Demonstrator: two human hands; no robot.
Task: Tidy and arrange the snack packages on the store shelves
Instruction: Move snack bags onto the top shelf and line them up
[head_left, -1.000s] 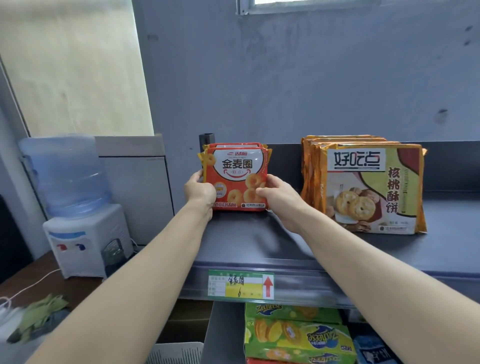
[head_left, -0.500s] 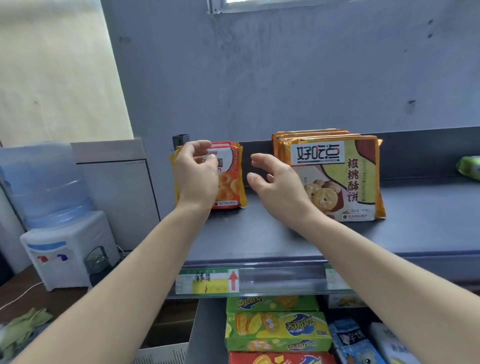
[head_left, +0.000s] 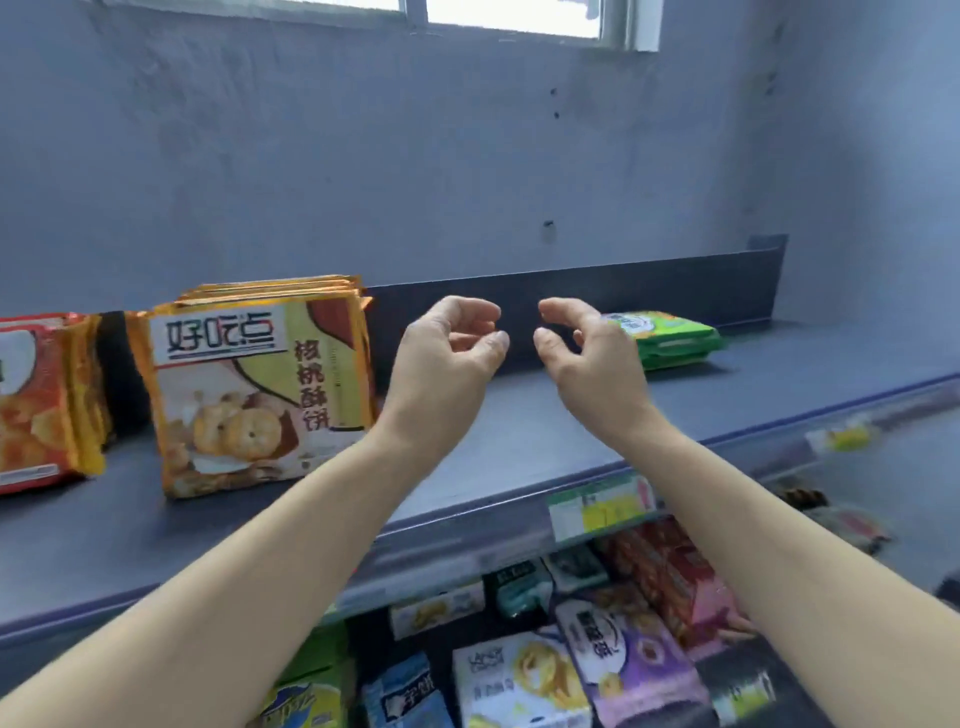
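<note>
Left grip (head_left: 441, 358) loosely curled, empty, right grip (head_left: 592, 358) likewise, both above shelf (head_left: 545, 415), between cookie packs (head_left: 260, 395) and green pack (head_left: 670, 338)

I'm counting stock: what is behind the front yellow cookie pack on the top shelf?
More orange-edged packs stand behind the front pack; only their top edges show, faces and count are covered.

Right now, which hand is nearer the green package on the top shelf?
Right. The right hand is just left of the green package; the left hand is farther left.
</note>
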